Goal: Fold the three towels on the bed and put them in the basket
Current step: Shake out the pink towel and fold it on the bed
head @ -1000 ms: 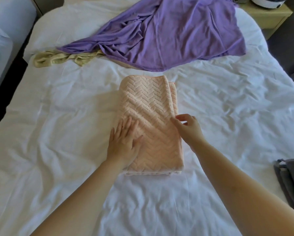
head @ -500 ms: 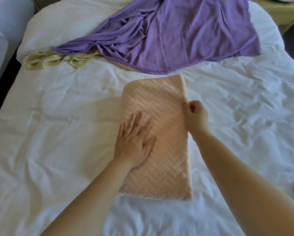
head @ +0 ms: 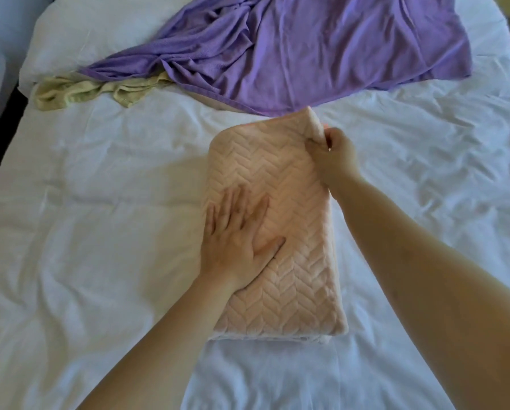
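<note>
Since earlier, right hand (head: 333, 155) climbed to far right corner of peach towel (head: 292, 261), pinched it up; left hand (head: 236, 241) lay flat on it, fingers straight. Folded towel sat mid bed (head: 99, 202), white sheet rumpled; purple towel (head: 307, 48), green towel (head: 85, 90) lay unfolded beyond.

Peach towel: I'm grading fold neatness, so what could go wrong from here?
1. The right hand pinches only the far corner of the peach towel while the left hand presses one side, so layers might slip and skew.
2. That lifted corner is close to the purple towel, which could get dragged.
</note>
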### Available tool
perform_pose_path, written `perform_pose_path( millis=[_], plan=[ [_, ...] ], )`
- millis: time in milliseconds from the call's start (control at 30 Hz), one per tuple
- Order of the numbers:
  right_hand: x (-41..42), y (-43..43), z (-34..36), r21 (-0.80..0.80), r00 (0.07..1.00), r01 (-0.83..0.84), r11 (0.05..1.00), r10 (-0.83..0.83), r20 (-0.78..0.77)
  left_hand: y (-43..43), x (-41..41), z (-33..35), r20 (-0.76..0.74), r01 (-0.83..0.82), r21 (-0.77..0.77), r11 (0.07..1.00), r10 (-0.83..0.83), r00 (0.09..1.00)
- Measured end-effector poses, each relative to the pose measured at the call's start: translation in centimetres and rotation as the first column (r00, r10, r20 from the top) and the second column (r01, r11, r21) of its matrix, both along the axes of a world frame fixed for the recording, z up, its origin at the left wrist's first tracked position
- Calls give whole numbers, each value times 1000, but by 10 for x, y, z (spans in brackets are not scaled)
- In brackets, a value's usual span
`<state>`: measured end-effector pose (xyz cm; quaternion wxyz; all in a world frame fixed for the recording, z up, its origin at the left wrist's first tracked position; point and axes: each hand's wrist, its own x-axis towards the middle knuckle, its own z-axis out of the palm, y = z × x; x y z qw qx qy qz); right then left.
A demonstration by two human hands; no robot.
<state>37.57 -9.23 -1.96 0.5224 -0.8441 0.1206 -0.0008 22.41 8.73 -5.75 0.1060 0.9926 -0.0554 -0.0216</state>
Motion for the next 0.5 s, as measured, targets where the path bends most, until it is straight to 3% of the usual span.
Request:
perform_pose_path(
  millis=[100, 233, 333, 433, 500],
  plan=[
    [-13, -10, -21, -80, 953, 5, 997, -29, -302, -3, 0, -5, -43, 18, 52, 998, -16, 999],
    [-58, -13, -15, 59, 971, 110, 992, -95, -219, -1, -2, -5, -81, -12, 55, 998, 16, 997],
    [-114, -17, -8, -6, 978, 47, 999, -47, -204, -1, -7, 5, -82, -19, 11, 1000, 20, 996],
    [-160, -23, 1, -98, 961, -29, 995, 1, -276, 4, -28, 13, -35, -40, -95, 995, 36, 999],
    [-181, -25, 6, -107, 913, -107, 989, 55, -404, 8, -48, 16, -13, -39, -102, 994, 37, 999]
  ],
)
